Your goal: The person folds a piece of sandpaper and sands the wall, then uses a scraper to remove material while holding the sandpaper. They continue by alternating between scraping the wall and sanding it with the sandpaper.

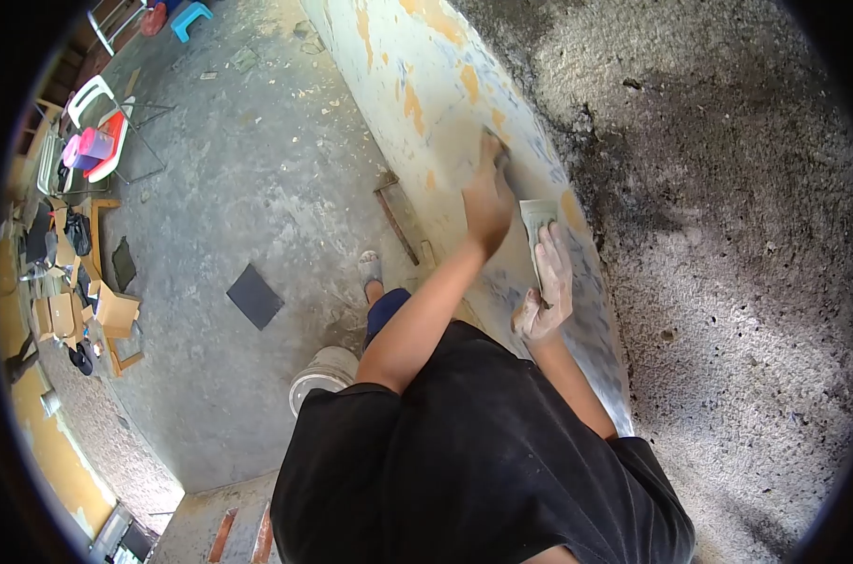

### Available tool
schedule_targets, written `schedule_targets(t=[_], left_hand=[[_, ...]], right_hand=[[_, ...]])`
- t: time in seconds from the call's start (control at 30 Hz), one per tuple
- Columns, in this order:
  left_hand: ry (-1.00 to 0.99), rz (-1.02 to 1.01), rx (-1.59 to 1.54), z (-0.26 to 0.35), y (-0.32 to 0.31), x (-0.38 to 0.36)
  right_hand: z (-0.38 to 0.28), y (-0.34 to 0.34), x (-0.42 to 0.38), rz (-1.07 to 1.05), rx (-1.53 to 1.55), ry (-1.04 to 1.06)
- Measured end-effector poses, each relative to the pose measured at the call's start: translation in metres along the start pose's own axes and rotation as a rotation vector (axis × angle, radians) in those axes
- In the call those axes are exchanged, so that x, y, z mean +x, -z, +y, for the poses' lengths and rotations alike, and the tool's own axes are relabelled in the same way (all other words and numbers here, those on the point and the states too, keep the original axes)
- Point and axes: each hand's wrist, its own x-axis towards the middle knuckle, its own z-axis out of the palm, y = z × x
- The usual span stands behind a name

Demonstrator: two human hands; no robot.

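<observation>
Against the patchy white wall (346,47), my left hand (487,202) reaches up with bent fingers, slightly blurred. A small dark-edged piece shows at its fingertips, and I cannot tell what it is. Lower and to the right, my right hand (550,296), coated in white dust, presses a pale rectangular piece of sandpaper (536,211) to the wall, its fingers lying along the sheet. Orange and bluish patches show through the wall's white coat around both hands.
Rough grey concrete (736,282) borders the wall on the right. On the floor are a white bucket (325,371), a dark square sheet (255,296) and a narrow wooden strip (396,226). Cardboard boxes (116,310) and a folding chair (116,141) with tubs stand left.
</observation>
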Motion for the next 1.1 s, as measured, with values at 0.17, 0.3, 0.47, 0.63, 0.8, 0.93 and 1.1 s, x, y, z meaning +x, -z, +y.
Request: schedule_targets(t=[0.17,0.3,0.47,0.63,0.8,0.93,1.1], left_hand=[[0.282,-0.145,0.082,0.024,0.005,0.007],[0.114,-0.097,0.01,0.007,-0.003,-0.038],[0.207,-0.009,0.071,0.012,-0.001,0.001],[0.334,-0.166,0.114,0.012,0.003,-0.011],[-0.007,0.046,0.005,-0.01,-0.025,-0.07],[0.241,-0.165,0.322,-0.012,-0.004,0.01],[0.236,-0.005,0.128,0.024,-0.007,-0.013]], right_hand=[[-0.002,0.009,-0.002,-0.027,-0.074,0.031],[-0.006,0.001,-0.01,-0.031,-0.016,-0.007],[-0.002,0.001,-0.006,-0.045,-0.039,-0.001],[-0.008,0.007,-0.015,-0.03,-0.045,-0.017],[-0.013,0.002,-0.023,-0.04,0.003,-0.031],[-0.011,0.002,-0.016,-0.028,-0.029,-0.015],[-0.018,0.004,-0.018,-0.033,-0.057,-0.014]])
